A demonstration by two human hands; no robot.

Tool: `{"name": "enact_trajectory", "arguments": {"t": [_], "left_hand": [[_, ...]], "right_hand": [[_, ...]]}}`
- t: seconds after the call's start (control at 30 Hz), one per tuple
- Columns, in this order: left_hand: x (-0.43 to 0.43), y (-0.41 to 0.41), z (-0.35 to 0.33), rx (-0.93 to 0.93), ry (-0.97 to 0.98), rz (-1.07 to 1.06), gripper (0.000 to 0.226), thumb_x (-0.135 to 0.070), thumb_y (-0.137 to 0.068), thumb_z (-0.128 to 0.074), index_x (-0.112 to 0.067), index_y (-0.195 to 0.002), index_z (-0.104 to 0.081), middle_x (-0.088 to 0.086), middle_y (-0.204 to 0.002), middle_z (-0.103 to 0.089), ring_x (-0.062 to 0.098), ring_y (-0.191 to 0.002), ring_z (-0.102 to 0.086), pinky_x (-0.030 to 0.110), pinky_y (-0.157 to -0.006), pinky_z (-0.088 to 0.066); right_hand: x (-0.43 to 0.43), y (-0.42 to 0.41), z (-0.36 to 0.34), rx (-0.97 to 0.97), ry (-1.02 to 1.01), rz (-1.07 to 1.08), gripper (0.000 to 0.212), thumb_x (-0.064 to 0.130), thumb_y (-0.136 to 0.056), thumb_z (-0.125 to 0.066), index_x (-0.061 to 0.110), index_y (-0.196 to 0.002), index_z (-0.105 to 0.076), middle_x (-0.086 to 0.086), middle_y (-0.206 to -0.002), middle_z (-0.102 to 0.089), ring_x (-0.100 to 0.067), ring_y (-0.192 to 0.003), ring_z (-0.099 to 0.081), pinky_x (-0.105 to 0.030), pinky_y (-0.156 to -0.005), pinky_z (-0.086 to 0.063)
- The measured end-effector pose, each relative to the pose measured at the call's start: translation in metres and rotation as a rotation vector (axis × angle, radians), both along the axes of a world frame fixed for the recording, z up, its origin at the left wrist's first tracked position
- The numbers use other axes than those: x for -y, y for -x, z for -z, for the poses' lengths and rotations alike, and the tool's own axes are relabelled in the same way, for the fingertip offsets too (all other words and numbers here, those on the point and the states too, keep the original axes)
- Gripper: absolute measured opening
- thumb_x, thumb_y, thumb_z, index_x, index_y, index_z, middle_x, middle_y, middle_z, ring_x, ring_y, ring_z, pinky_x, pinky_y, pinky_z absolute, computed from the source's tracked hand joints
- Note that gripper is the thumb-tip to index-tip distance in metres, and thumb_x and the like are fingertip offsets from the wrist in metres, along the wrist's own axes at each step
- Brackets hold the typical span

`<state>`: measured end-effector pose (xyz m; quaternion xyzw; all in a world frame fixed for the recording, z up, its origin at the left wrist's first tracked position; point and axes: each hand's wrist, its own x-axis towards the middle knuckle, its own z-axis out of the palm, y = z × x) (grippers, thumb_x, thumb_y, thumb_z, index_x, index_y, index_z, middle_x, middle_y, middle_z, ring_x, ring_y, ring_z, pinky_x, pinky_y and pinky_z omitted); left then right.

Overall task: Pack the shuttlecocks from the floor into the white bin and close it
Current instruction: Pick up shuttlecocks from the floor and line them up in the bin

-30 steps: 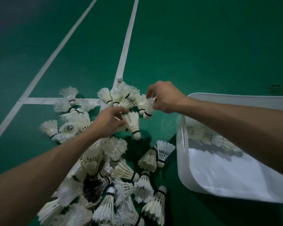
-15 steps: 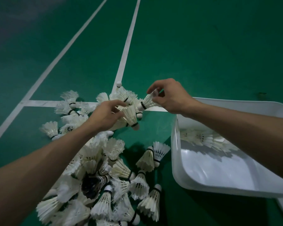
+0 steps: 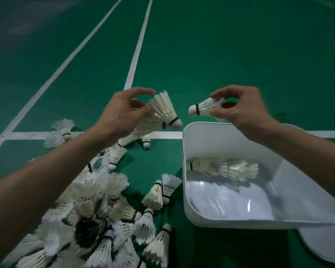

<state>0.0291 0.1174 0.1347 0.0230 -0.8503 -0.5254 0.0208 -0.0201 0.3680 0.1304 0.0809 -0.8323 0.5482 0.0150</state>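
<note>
My left hand (image 3: 122,113) holds a nested stack of white shuttlecocks (image 3: 161,111) by the feathers, cork tips pointing right. My right hand (image 3: 240,107) pinches a single shuttlecock (image 3: 203,107) by its feathers, cork pointing left toward the stack. Both are raised above the floor, just beyond the far left corner of the white bin (image 3: 188,190). A row of nested shuttlecocks (image 3: 224,168) lies inside the bin against its far wall. A big pile of several loose shuttlecocks (image 3: 97,200) covers the floor at lower left, under my left forearm.
The green court floor carries white lines (image 3: 137,45) running away from me and one crossing line behind the bin. A white lid (image 3: 325,246) lies flat on the floor at the bin's near right corner. Two shuttlecocks (image 3: 162,192) lie between the pile and the bin.
Both hands lifted off the pile, each taking shuttlecocks along, and moved right toward the bin. They now face each other in the air. The view shifted so the bin shows more fully.
</note>
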Motion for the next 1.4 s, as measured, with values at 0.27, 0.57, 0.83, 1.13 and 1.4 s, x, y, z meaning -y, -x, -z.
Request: {"name": "enact_trajectory", "arguments": {"t": [0.27, 0.57, 0.83, 1.13, 1.4], "left_hand": [[-0.071, 0.008, -0.001, 0.093, 0.089, 0.342, 0.044, -0.013, -0.089, -0.06, -0.042, -0.121, -0.054, -0.006, -0.094, -0.071, 0.012, -0.092, -0.067, 0.029, -0.085, -0.053], [-0.14, 0.027, 0.011, 0.201, 0.363, 0.645, 0.051, -0.023, -0.091, -0.061, -0.047, -0.132, -0.042, -0.011, -0.099, -0.069, 0.008, -0.092, -0.066, 0.03, -0.089, -0.051], [-0.19, 0.046, 0.046, 0.47, 0.479, 0.846, 0.07, -0.01, -0.086, -0.065, -0.045, -0.138, -0.035, 0.001, -0.098, -0.065, 0.019, -0.089, -0.066, 0.03, -0.078, -0.057], [-0.235, 0.069, 0.088, 0.902, 0.508, 0.971, 0.101, 0.007, -0.083, -0.062, -0.059, -0.141, -0.013, 0.008, -0.095, -0.061, 0.02, -0.072, -0.063, 0.028, -0.061, -0.054], [-0.27, 0.077, 0.114, 0.914, 0.697, 1.04, 0.101, 0.002, -0.087, -0.06, -0.056, -0.143, 0.001, 0.015, -0.125, -0.056, 0.024, -0.091, -0.061, 0.035, -0.078, -0.052]], "right_hand": [[-0.078, -0.013, 0.016, 0.09, -0.076, 0.125, 0.033, -0.008, -0.072, -0.076, 0.015, -0.094, -0.068, -0.007, -0.103, -0.066, -0.02, -0.073, -0.066, -0.025, -0.07, -0.057], [-0.139, -0.018, 0.053, 0.151, -0.251, 0.168, 0.036, -0.006, -0.071, -0.079, 0.026, -0.084, -0.068, -0.003, -0.095, -0.07, -0.017, -0.07, -0.065, -0.029, -0.069, -0.053], [-0.167, -0.014, 0.074, 0.168, -0.337, 0.222, 0.032, -0.009, -0.076, -0.069, 0.019, -0.09, -0.069, -0.003, -0.091, -0.067, -0.011, -0.064, -0.057, -0.014, -0.056, -0.041], [-0.177, -0.014, 0.087, 0.153, -0.644, 0.219, 0.037, -0.007, -0.079, -0.058, 0.014, -0.109, -0.068, -0.007, -0.109, -0.064, -0.022, -0.094, -0.058, -0.024, -0.079, -0.042], [-0.178, -0.011, 0.098, 0.161, -0.742, 0.204, 0.039, -0.002, -0.08, -0.062, 0.017, -0.113, -0.066, -0.008, -0.112, -0.063, -0.022, -0.097, -0.06, -0.027, -0.084, -0.045]]}}
